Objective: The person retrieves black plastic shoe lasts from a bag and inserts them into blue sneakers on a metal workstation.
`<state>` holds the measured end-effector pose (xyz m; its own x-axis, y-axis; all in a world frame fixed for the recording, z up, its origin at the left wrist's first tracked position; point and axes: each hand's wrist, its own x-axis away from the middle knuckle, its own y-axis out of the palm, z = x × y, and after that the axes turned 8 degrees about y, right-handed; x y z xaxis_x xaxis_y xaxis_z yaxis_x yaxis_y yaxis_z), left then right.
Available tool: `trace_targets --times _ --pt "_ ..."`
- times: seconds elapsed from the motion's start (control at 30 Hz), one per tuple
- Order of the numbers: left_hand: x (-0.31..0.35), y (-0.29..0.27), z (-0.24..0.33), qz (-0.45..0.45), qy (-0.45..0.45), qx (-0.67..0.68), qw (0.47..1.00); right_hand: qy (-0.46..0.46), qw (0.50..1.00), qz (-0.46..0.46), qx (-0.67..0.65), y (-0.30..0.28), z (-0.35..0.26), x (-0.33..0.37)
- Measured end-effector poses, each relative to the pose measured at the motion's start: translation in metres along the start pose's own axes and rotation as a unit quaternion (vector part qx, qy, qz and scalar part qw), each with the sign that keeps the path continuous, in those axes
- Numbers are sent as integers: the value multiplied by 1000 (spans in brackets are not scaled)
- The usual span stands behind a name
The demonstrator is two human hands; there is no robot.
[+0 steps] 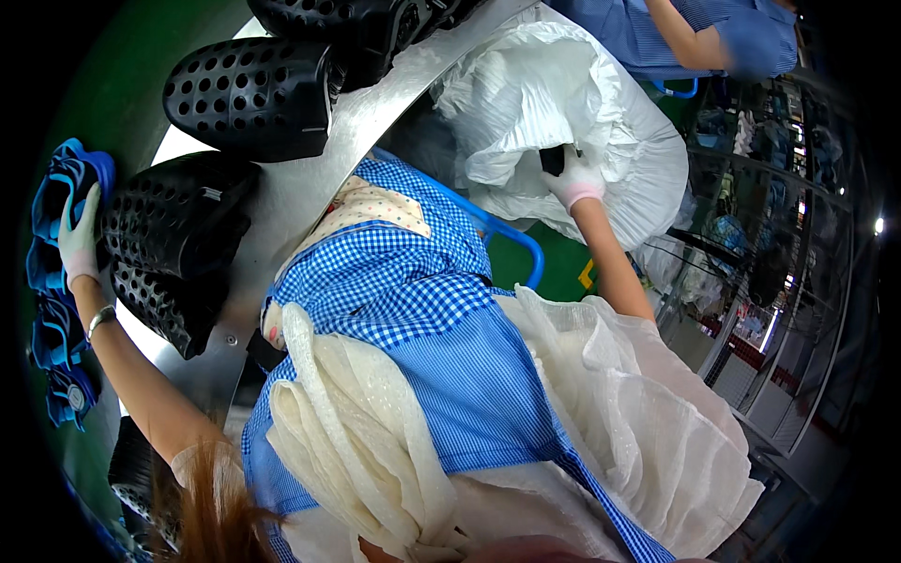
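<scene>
My left hand (79, 239), in a white glove, reaches to the far left with its fingers apart. It touches or nearly touches a blue sandal (58, 192) at the top of a row. Right beside it stand black, hole-covered clogs (169, 214) on a metal table. My right hand (575, 180), also gloved, is at the gathered mouth of a big white sack (643, 155). A dark piece (553, 160) shows at its fingertips, and the fingers appear closed on it. Most of that piece is hidden, so its kind cannot be told.
More black clogs (249, 94) lie along the metal table (366, 117). A blue tubular frame (526, 251) stands between me and the sack. Another person in blue (619, 33) is beyond the sack. Wire shelving (751, 253) with bagged goods is on the right.
</scene>
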<state>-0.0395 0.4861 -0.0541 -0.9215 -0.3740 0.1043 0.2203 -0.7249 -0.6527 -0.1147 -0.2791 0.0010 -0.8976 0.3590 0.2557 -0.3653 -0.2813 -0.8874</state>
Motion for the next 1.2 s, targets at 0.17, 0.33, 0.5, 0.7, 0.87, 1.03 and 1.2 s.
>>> trace_targets --times 0.17,0.33,0.5,0.7,0.87,1.03,1.2 --pt "-1 -5 -1 2 -6 -13 1000 70 986 -141 -53 18 23 -26" --pt "-3 -3 5 11 4 -2 1000 76 981 -165 -65 12 23 -33" --pt "-9 -18 -2 -24 -10 32 999 39 992 -118 15 -14 20 -31" --pt "-11 -8 14 -3 -10 -42 999 48 992 -89 75 -49 16 -18" --pt "-9 -12 19 -1 -28 4 1000 2 992 -111 -58 -76 25 -19" --pt "-8 -13 25 18 -8 -58 998 -20 964 -169 -203 -105 27 -24" --pt "-3 -13 38 21 -25 -45 998 -24 923 -289 -254 -95 54 -36"
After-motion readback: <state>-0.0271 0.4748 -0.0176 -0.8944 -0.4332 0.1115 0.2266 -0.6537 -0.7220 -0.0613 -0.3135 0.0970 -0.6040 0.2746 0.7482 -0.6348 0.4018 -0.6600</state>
